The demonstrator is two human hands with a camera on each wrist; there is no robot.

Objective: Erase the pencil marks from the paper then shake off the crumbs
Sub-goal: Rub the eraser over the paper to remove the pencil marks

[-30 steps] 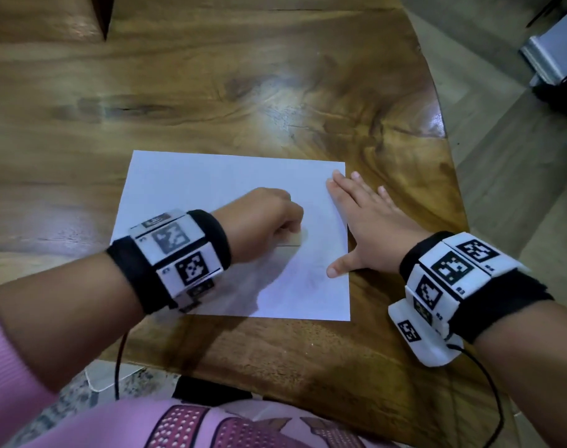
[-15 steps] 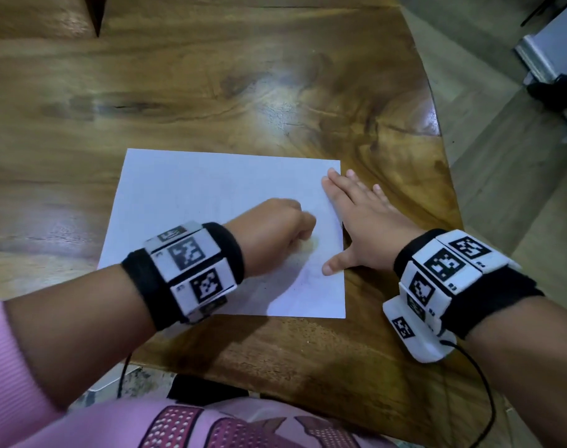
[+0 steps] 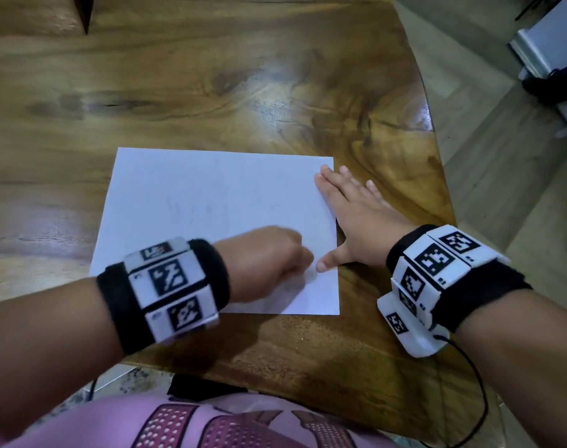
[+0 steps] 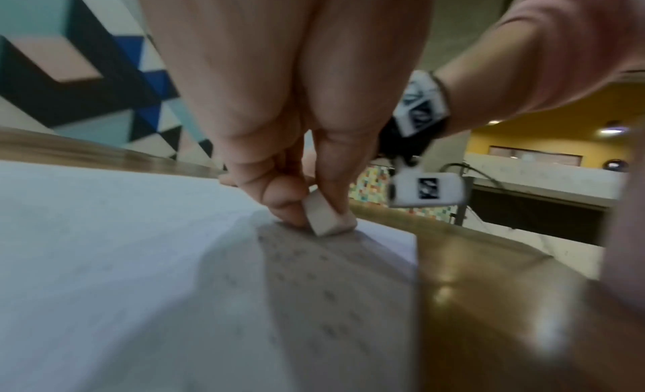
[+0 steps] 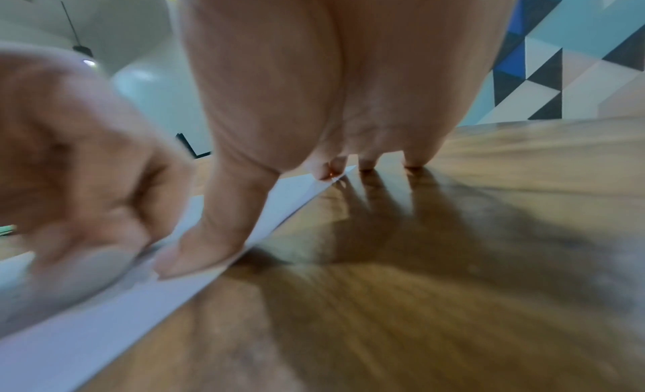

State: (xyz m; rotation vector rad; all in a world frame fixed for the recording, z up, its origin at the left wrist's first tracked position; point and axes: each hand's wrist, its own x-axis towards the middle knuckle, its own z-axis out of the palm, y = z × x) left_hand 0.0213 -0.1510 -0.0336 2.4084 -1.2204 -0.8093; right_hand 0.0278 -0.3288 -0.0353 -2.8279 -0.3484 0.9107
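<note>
A white sheet of paper [image 3: 211,215] lies on the wooden table [image 3: 211,92]. My left hand [image 3: 269,260] pinches a small white eraser [image 4: 328,217] between thumb and fingers and presses it on the paper near its front right corner. Faint pencil marks [image 4: 314,287] show on the sheet just in front of the eraser. My right hand [image 3: 350,218] lies flat with straight fingers on the paper's right edge, its thumb [image 5: 195,249] pressing the sheet and its outer fingers on the bare wood.
The table's curved right edge [image 3: 437,176] runs close beside my right hand, with floor beyond it. The table's front edge [image 3: 275,389] is just behind both wrists. A cable [image 3: 476,399] hangs from my right wristband.
My left hand with the eraser has slid toward me and right, down to the sheet's front right corner beside my right thumb. My right hand stays on the edge.
</note>
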